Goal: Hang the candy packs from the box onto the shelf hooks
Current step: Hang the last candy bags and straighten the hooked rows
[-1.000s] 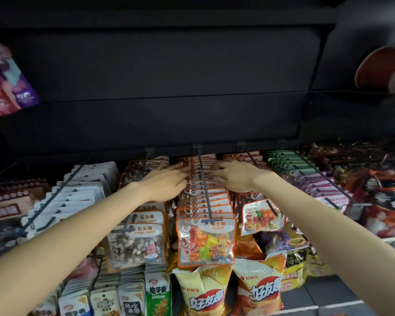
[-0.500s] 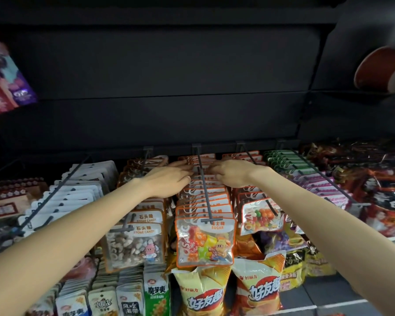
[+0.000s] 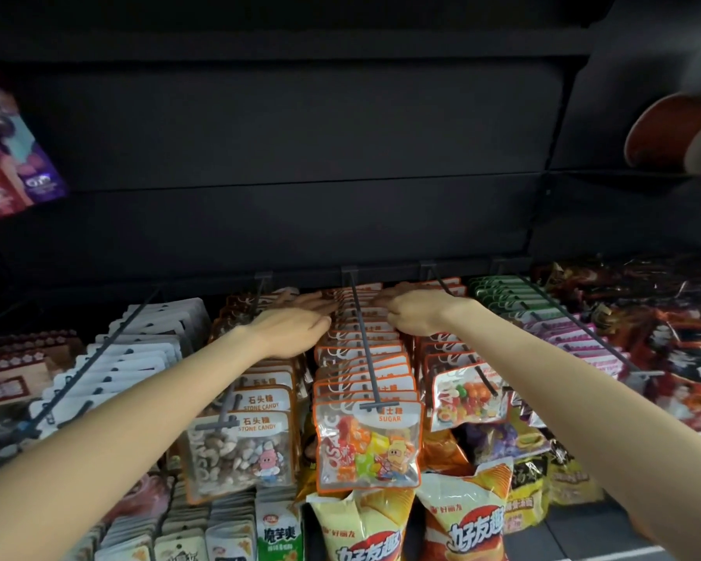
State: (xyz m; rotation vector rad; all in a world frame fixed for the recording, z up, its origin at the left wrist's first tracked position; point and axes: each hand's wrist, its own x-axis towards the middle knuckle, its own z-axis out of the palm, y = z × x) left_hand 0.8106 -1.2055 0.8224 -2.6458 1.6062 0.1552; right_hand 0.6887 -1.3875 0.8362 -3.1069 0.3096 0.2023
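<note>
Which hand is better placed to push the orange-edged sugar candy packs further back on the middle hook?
Neither clearly: left hand and right hand flank the grey hook, both on the orange-edged packs.

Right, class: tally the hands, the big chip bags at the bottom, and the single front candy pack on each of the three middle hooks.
Hands: 2, left hand, right hand
Chip bags: 2, yellow chip bag, orange chip bag
Front candy packs: 3, stone candy pack, sugar pack, mixed candy pack
Total: 7
</note>
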